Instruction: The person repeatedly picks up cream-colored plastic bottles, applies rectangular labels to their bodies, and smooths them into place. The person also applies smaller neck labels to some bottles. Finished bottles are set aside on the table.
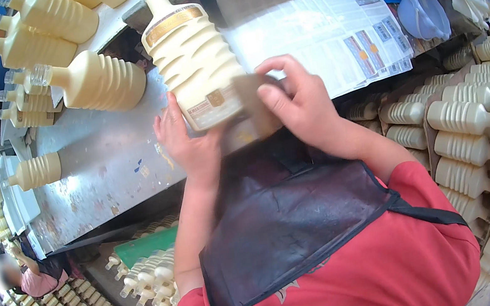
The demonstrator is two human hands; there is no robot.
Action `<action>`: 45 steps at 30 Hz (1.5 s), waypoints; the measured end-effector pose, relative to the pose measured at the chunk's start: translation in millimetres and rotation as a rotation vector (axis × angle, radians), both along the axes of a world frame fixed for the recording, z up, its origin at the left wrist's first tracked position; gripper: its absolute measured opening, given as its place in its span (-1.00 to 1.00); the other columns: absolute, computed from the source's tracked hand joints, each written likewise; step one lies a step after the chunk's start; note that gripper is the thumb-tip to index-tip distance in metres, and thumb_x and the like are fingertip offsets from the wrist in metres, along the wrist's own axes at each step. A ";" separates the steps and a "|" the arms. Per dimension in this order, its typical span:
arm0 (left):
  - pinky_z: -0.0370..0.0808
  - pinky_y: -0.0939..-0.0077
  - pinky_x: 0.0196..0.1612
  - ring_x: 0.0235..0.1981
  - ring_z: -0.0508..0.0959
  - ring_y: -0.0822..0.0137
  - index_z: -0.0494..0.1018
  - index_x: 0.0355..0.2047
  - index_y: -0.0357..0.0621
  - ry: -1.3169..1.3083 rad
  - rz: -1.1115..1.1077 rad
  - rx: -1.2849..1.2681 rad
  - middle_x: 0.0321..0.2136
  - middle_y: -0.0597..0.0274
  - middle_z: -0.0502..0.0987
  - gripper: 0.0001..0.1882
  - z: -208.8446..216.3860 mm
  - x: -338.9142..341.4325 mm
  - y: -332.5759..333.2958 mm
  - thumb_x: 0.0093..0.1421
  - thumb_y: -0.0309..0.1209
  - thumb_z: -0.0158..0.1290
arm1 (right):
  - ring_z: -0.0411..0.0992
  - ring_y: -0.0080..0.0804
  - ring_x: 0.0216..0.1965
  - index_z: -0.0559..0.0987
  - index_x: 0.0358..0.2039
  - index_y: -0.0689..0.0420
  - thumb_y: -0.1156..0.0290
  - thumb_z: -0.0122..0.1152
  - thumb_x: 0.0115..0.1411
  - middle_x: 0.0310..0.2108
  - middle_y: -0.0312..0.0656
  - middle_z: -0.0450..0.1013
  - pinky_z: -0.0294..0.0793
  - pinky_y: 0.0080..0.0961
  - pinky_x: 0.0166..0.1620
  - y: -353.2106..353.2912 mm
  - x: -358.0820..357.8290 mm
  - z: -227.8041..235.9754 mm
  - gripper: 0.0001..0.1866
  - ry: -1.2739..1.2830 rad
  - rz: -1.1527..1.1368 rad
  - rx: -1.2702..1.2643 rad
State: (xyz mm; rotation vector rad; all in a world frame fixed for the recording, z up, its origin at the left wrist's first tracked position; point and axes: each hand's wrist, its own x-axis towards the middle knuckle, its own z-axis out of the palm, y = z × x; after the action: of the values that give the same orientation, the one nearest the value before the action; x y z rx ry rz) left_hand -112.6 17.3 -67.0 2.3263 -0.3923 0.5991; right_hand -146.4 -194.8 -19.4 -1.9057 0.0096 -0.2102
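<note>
A large cream bottle (pixel 196 59) with wavy ribs, gold label bands and a clear neck lies tilted in front of me, its neck resting on a dark block (pixel 136 16). My left hand (pixel 187 137) grips the bottle at its base, with fingers along the left side. In my right hand (pixel 300 99) is a brown pad (pixel 259 110), pinched between thumb and fingers and touching the bottle's lower right side. Motion blurs the pad, so its exact kind is unclear.
More cream bottles (pixel 101 79) lie at the far left of the grey worktable (pixel 108 167). Printed sheets (pixel 309 29) and a pale blue bucket (pixel 422 11) are at the right. Racked bottles (pixel 465 145) fill the right side. Another person (pixel 42 279) is at the lower left.
</note>
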 end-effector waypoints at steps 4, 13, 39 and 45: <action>0.30 0.15 0.30 0.10 0.48 -0.04 0.30 0.33 -0.37 0.057 0.003 -0.119 0.12 -0.09 0.54 -0.02 -9.7 -2.8 -3.6 -0.04 -0.27 0.50 | 0.43 -0.36 -0.66 0.52 0.01 0.06 0.37 0.19 0.34 -0.68 -0.14 0.40 0.34 -0.41 -0.51 4.3 2.0 7.1 -0.75 -0.035 0.039 -0.232; 0.38 0.27 0.22 0.08 0.50 0.06 0.24 0.38 -0.34 0.085 -0.029 -0.168 0.08 -0.02 0.51 -0.02 -13.6 -1.6 -4.4 -0.01 -0.37 0.48 | 0.57 -0.28 -0.42 0.56 0.03 0.10 0.47 0.21 0.32 -0.35 -0.06 0.58 0.53 -0.47 -0.30 -10.5 17.0 6.7 -0.73 -0.218 0.070 -0.168; 0.33 0.12 0.28 0.14 0.46 -0.05 0.39 0.23 -0.27 0.050 -0.002 -0.290 0.08 -0.05 0.51 -0.10 -5.4 -0.9 0.2 -0.12 -0.27 0.51 | 0.63 -0.20 -0.30 0.66 -0.21 0.15 0.69 0.39 -0.04 -0.26 -0.10 0.65 0.57 -0.37 -0.28 -1.7 0.2 -3.2 -0.67 -0.724 0.219 -0.456; 0.32 0.08 0.28 0.12 0.47 -0.05 0.42 0.15 -0.24 -0.051 -0.041 -0.218 0.05 -0.01 0.52 -0.16 10.2 0.1 -0.5 -0.14 -0.28 0.51 | 0.64 -0.27 -0.27 0.69 -0.21 0.14 0.64 0.38 -0.04 -0.25 -0.18 0.65 0.56 -0.42 -0.26 7.6 12.3 23.1 -0.69 -0.727 0.145 -0.573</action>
State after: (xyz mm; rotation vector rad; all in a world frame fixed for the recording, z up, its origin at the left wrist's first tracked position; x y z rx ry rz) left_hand -112.6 16.8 -56.8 2.0936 -0.3779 0.6482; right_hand -134.1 -187.2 3.7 -2.2699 -0.7422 -0.8673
